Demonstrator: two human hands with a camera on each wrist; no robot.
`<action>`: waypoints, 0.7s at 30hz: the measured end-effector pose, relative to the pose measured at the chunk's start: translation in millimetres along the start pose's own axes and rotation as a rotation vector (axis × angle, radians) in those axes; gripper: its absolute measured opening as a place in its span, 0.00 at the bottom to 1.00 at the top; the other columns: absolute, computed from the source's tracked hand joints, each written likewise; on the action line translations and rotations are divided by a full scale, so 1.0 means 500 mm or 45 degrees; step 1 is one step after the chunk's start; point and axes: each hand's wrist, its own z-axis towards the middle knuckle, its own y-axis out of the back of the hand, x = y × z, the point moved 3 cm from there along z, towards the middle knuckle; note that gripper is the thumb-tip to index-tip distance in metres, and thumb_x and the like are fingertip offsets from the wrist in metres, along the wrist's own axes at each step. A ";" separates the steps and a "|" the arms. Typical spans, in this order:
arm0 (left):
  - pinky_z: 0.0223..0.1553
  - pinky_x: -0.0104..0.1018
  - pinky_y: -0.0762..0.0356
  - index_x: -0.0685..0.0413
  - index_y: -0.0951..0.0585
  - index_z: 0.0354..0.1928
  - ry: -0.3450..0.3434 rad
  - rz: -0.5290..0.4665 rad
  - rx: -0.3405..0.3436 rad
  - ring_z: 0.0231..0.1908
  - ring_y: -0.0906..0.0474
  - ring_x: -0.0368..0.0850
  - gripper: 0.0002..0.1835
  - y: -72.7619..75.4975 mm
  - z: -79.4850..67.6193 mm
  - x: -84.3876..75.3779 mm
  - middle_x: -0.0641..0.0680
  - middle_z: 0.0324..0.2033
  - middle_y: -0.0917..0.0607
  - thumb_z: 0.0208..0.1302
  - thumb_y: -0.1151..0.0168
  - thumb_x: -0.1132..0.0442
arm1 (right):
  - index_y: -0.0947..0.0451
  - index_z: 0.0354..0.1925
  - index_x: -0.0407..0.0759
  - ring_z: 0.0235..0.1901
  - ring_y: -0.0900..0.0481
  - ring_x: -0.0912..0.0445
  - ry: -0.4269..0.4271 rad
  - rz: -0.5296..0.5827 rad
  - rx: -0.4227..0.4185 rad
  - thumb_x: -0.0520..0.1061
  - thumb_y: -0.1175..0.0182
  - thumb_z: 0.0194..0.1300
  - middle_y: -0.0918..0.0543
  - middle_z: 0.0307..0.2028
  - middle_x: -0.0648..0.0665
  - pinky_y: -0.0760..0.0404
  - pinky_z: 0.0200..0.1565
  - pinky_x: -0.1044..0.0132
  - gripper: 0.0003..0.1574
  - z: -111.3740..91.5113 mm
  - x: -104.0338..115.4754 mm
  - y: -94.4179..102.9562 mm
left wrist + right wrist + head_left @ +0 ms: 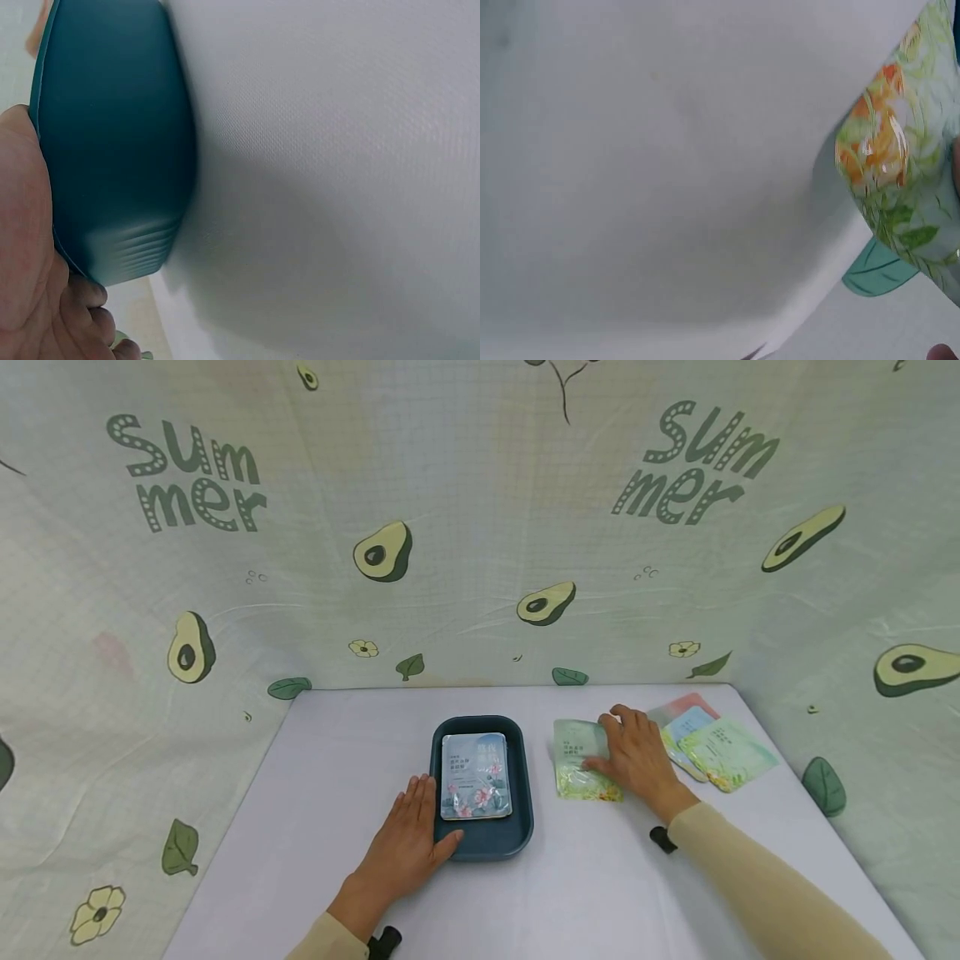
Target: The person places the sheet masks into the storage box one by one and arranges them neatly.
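Observation:
A dark blue-green tray (487, 843) stands on the white table, and a pale blue face mask sachet (475, 777) with pink flowers lies in it. My left hand (405, 843) rests along the tray's left rim, fingers straight and thumb over the near left part; the left wrist view shows the palm against the rim of the tray (112, 112). To the right of the tray, my right hand (641, 756) grips a green face mask sachet (573, 756) by its right side, thumb across its front. Orange flowers on that sachet (889, 142) show in the right wrist view.
Beyond the right hand, a fanned group of sachets lies at the table's right: a green one (727, 753) in front, a blue one (692, 721) and a pink-red one (697, 701) behind. A printed cloth (465, 635) hangs around the table's back and sides.

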 end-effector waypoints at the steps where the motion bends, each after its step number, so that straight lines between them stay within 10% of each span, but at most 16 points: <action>1: 0.82 0.59 0.50 0.63 0.51 0.84 0.000 0.001 0.000 0.84 0.57 0.60 0.52 0.000 0.000 0.000 0.64 0.84 0.49 0.77 0.50 0.31 | 0.30 0.59 0.38 0.53 0.25 0.35 -0.009 0.003 -0.014 0.66 0.18 0.50 0.28 0.61 0.30 0.21 0.50 0.42 0.52 -0.002 0.003 0.001; 8: 0.82 0.59 0.50 0.63 0.51 0.84 -0.004 0.004 -0.005 0.84 0.57 0.60 0.52 -0.001 0.000 0.001 0.64 0.84 0.49 0.77 0.50 0.31 | 0.34 0.66 0.44 0.21 0.31 0.53 -0.110 0.233 -0.004 0.51 0.25 0.67 0.20 0.50 0.33 0.28 0.21 0.61 0.39 -0.021 0.022 0.012; 15: 0.82 0.59 0.50 0.63 0.51 0.84 -0.001 -0.011 -0.003 0.84 0.57 0.60 0.52 -0.003 -0.001 0.003 0.64 0.84 0.49 0.77 0.50 0.31 | 0.36 0.74 0.47 0.38 0.13 0.45 -0.225 0.472 0.129 0.44 0.28 0.70 0.13 0.54 0.30 0.13 0.47 0.42 0.41 -0.012 0.027 0.021; 21: 0.82 0.58 0.50 0.62 0.52 0.84 0.013 -0.007 0.022 0.84 0.58 0.59 0.53 -0.001 -0.001 0.001 0.64 0.84 0.50 0.77 0.51 0.30 | 0.28 0.66 0.46 0.25 0.30 0.53 -0.431 0.635 0.216 0.46 0.29 0.70 0.17 0.31 0.37 0.25 0.30 0.56 0.30 0.001 0.022 0.031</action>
